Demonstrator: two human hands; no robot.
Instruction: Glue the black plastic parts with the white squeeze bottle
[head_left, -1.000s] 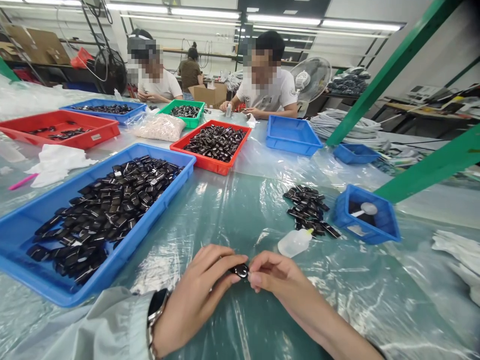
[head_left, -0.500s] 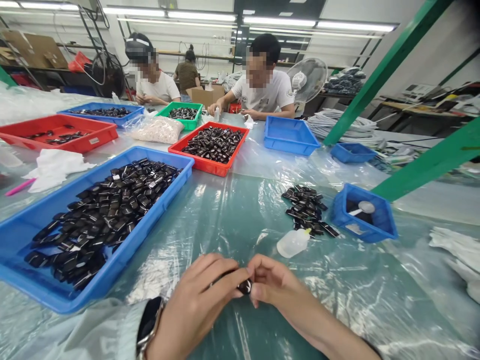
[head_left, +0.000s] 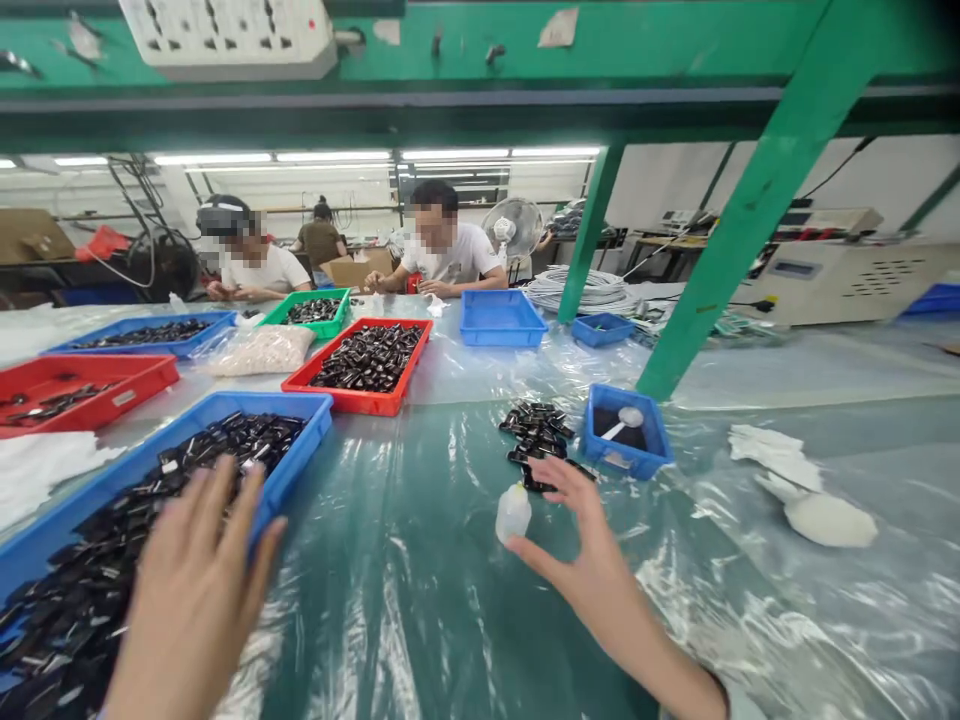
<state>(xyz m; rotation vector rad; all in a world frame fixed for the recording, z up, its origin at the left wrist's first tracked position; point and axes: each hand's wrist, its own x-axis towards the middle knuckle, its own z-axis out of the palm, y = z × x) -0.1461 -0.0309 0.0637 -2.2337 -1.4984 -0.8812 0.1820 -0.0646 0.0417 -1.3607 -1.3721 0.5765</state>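
My left hand [head_left: 191, 600] hovers with its fingers spread over the near end of a large blue tray [head_left: 304, 455] filled with several small glossy black parts [head_left: 225, 445]. It holds nothing that I can see. To the right, my right hand [head_left: 577, 540] is stretched out, fingers apart and empty. Its fingertips are close to a loose pile of the same black parts [head_left: 536, 435] on the plastic-covered table. A small translucent squeeze bottle [head_left: 513, 512] lies just left of that hand.
A small blue bin [head_left: 626, 462] holding a white spoon-like tool stands right of the pile. A red tray [head_left: 360, 400] of parts, another blue tray [head_left: 501, 320] and white cloths [head_left: 787, 470] lie around. A slanted green post [head_left: 720, 250] rises behind. Two people [head_left: 450, 255] work at the far end.
My hands were together pinching one small black part; they have separated. The left moved over the blue tray, the right toward the pile, and the part is out of sight. The view tilted up.
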